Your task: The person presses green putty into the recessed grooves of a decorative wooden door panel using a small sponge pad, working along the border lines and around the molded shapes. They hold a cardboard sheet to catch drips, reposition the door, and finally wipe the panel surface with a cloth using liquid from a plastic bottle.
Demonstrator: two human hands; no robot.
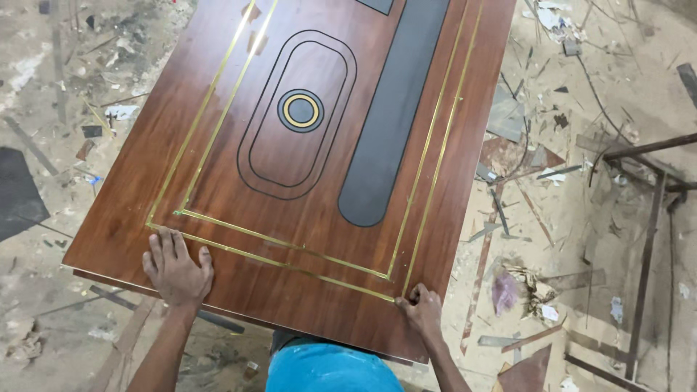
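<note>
The door panel [305, 167] lies flat above the floor [624, 87], its near edge just before the person's body; on that panel, the ring inlay [300, 110] sits inside the oval groove [298, 116], and the long rounded strip [392, 109] runs right of the groove. The left hand [176, 268] rests flat on the panel's near left corner, the right hand [420, 308] at the near right corner, touching the end of the thin metal strip [290, 265], while scraps [523, 283] lie on the floor right of the panel

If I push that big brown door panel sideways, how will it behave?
The door panel looks rigid and probably heavy, so it should slide flat, not flex. Its glossy face may be slippery under the flat left hand. It overhangs its support, so it could tip.
</note>
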